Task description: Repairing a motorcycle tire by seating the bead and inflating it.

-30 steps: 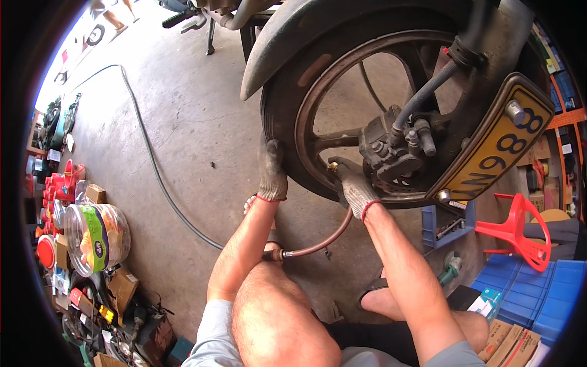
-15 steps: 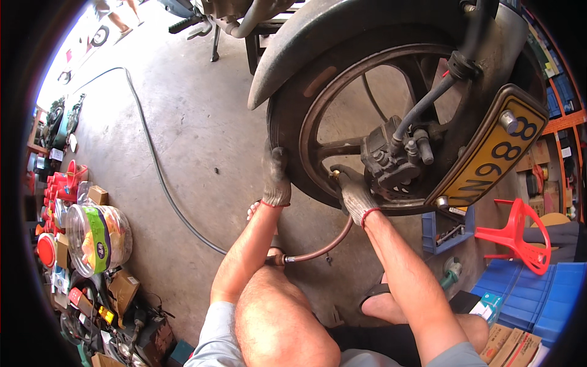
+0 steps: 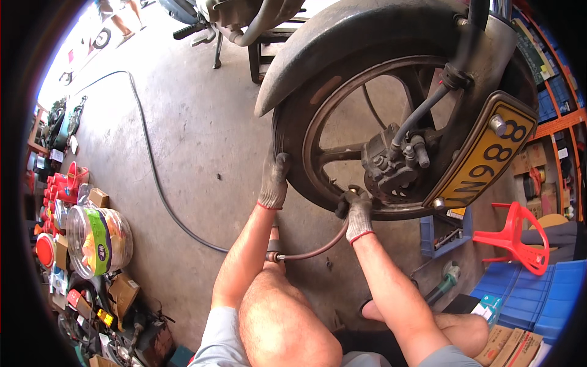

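A motorcycle wheel with a black tyre (image 3: pixel 292 131) and a dull bronze spoked rim (image 3: pixel 312 131) stands in front of me. My left hand (image 3: pixel 274 177), in a grey knit glove with a red cuff, grips the tyre's left edge; some of its fingers are hidden. Below the rim, my gloved right hand (image 3: pixel 358 208) is closed around the brass-tipped end of an air hose (image 3: pixel 324 246). This brass tip (image 3: pixel 353 189) sits apart from a small valve stem (image 3: pixel 333 181) on the rim. The hose curves down to a coupling near my left knee.
A dark hose (image 3: pixel 150 153) runs across the concrete floor. At left stand a clear plastic jar (image 3: pixel 98 241) and piled parts. On the right are a red plastic stool (image 3: pixel 520 235), a blue crate (image 3: pixel 431 235) and blue bins (image 3: pixel 538 293). A yellow licence plate (image 3: pixel 483 156) overhangs the wheel.
My right hand has drawn the hose's brass tip down and right off the rim's valve stem, which now shows. My left hand stays at the tyre, slightly lower. The view has shifted a little.
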A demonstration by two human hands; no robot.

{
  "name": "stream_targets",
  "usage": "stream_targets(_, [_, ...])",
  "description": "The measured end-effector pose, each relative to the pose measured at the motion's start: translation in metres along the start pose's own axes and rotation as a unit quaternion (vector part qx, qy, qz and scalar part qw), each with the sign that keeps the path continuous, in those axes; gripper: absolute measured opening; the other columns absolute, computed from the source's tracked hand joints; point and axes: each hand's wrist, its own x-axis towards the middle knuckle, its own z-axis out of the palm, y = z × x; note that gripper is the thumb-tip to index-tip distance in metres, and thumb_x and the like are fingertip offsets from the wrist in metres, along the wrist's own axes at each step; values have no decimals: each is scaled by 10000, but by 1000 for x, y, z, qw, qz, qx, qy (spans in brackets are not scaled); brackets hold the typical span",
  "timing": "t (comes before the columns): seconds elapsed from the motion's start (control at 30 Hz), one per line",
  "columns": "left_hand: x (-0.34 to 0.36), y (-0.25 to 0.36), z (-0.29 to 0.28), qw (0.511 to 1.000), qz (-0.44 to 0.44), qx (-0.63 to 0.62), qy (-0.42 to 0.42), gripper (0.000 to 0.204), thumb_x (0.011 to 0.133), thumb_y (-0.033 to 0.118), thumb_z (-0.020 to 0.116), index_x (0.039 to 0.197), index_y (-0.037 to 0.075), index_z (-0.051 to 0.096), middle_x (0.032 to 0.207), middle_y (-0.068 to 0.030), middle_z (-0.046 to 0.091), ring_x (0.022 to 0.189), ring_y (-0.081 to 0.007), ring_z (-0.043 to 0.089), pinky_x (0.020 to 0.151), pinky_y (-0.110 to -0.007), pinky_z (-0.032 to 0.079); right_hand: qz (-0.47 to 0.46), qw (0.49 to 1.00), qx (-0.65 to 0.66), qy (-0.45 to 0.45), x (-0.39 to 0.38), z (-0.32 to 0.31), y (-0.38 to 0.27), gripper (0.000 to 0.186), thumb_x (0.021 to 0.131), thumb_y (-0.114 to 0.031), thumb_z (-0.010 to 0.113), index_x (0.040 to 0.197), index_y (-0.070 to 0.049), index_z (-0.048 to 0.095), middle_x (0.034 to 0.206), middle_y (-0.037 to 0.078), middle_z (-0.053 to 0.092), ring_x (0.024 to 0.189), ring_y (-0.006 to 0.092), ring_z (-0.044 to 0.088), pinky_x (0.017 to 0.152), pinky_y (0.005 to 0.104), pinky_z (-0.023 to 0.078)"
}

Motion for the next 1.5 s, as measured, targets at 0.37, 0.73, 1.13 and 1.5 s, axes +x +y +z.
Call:
stream_targets(0.37, [-4,-24,-7,998,3,55,4,667,906,510,486,1326,-3,410,1206,-110,538,1095,-203,484,944,-323,387,0,998,19,-64,-27,12,-10,461,878,-58,489,1331,-44,404,585,23,477,366,105,392,337,251,330])
stream_targets(0.73, [-33,-67,-14,994,-46,87,-36,544,934,472,458,1205,1,467,921,-16,504,801,-129,446,727,-290,411,28,998,46,-16,-49,8,12,126,837,-138,598,735,-88,543,542,16,480,352,141,428,323,272,349])
stream_targets(1.13, [-36,-61,-13,994,-90,40,-50,573,948,462,443,1302,12,414,1075,-53,532,935,-160,500,826,-305,432,-12,995,87,37,-45,11,22,88,890,-89,550,975,-70,549,655,44,574,379,130,457,347,283,427])
stream_targets(1.5, [-100,57,-14,843,-337,151,-391,418,949,393,499,1155,45,603,908,-44,652,833,-171,571,803,-292,460,-66,992,-90,-55,-16,-4,17,184,898,-240,594,978,-77,626,787,0,596,694,119,569,625,280,471])
